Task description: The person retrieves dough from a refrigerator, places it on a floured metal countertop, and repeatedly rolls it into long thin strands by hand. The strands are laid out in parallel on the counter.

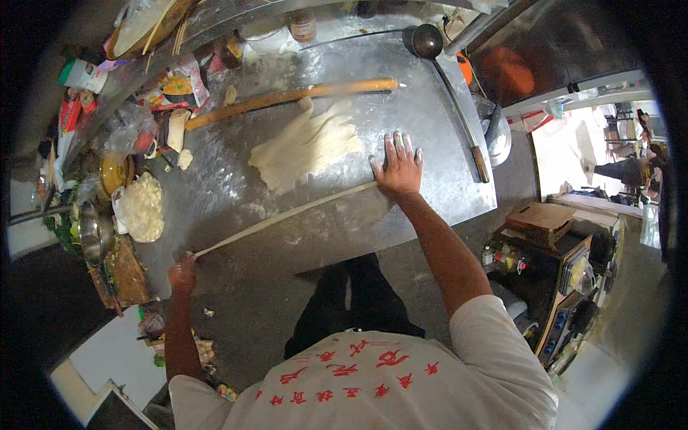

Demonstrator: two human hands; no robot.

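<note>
A long thin strand of dough stretches across the floured metal worktop near its front edge. My left hand is closed around the strand's left end, by the worktop's left front. My right hand lies palm down at the other end, fingers spread and whitened with flour; the palm hides that end. Beyond the strand rests a flat, uneven sheet of dough, apart from both hands. Behind this sheet lies a long wooden rolling pin, with a thin dark rod alongside it.
A long-handled ladle lies along the worktop's right side. At left are a bag of pale chunks, a metal bowl and a wooden cutting board. A shelf unit stands behind right; a person is outside the doorway.
</note>
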